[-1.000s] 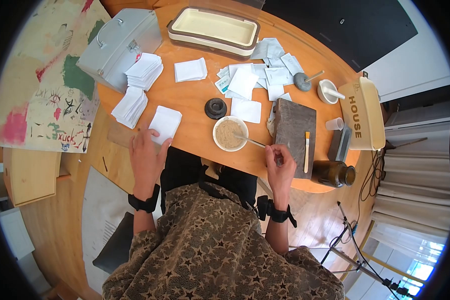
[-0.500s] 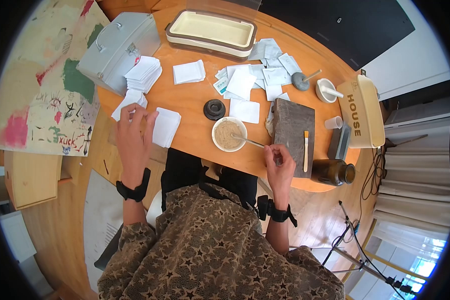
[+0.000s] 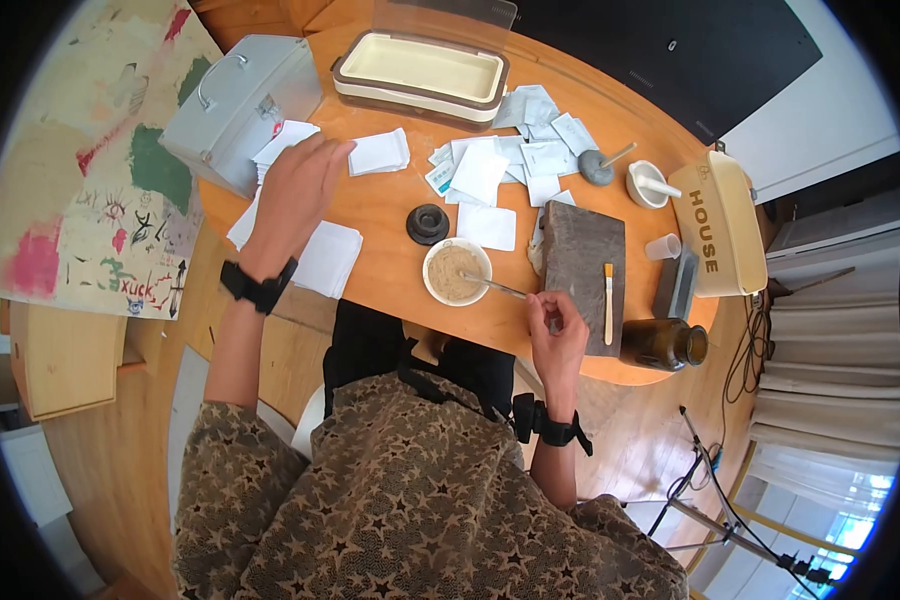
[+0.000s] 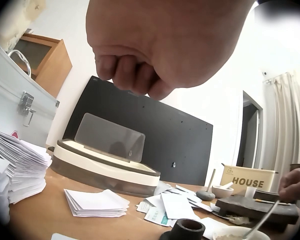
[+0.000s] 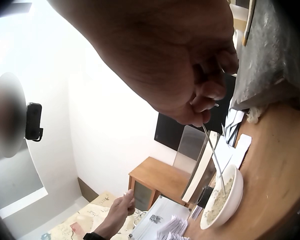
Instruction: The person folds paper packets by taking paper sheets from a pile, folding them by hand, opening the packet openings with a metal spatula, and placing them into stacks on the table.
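Note:
My right hand (image 3: 558, 330) pinches a thin metal handle (image 3: 495, 285) between thumb and fingers. Its lower end is buried in beige powder (image 5: 219, 204) inside a small white bowl (image 3: 457, 298). Over the stacked white paper packets at the left hovers my left hand (image 3: 300, 190), its fingers loosely bent and holding nothing. Below that hand lie a flat white packet pile (image 3: 330, 262) and a taller stack of packets (image 4: 27, 172), partly hidden by it in the head view. Just beyond its fingertips is another small packet pile (image 3: 380, 152).
A silver metal case (image 3: 240, 110) stands at the left, a cream tray box (image 3: 420, 70) at the back. A black ring-shaped piece (image 3: 428, 224) sits by the bowl. Rightward are a dark slab (image 3: 580, 260) bearing a brush (image 3: 608, 310), a brown jar (image 3: 665, 345) and a mortar (image 3: 653, 185).
My left hand has lifted off the near packet pile and moved forward over the stacks toward the metal case. My right hand stays in place, pinching the metal handle in the bowl.

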Available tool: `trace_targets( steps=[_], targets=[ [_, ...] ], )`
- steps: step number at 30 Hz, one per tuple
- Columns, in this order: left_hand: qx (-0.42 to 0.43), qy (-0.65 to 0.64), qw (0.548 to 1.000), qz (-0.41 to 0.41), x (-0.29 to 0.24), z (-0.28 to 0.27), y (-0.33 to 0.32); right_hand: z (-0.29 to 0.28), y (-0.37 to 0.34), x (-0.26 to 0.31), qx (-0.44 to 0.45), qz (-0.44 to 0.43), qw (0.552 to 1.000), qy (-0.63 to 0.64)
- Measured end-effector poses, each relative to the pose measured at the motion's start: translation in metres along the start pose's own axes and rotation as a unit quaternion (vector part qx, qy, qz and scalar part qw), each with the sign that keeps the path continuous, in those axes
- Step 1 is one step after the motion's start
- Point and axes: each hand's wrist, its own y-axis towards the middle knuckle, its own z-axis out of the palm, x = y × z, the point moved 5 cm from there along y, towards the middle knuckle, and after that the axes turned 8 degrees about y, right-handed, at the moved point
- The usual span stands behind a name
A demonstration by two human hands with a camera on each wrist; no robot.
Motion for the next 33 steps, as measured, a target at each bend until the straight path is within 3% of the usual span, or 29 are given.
trace_targets(
  steps=[5,16,33],
  targets=[
    [0.093,0.055,0.992,0.065,0.025,0.052,0.030,-0.001,-0.001,-0.001,-0.004,-0.002,1.000,0.001],
    [0.331,0.095,0.939,0.001,0.070,0.144,0.045,-0.008,-0.004,0.000,-0.014,0.000,1.000,0.009],
    [0.352,0.122,0.928,-0.011,0.072,0.149,0.046,-0.009,-0.004,-0.006,-0.016,0.020,1.000,0.011]
  ],
)
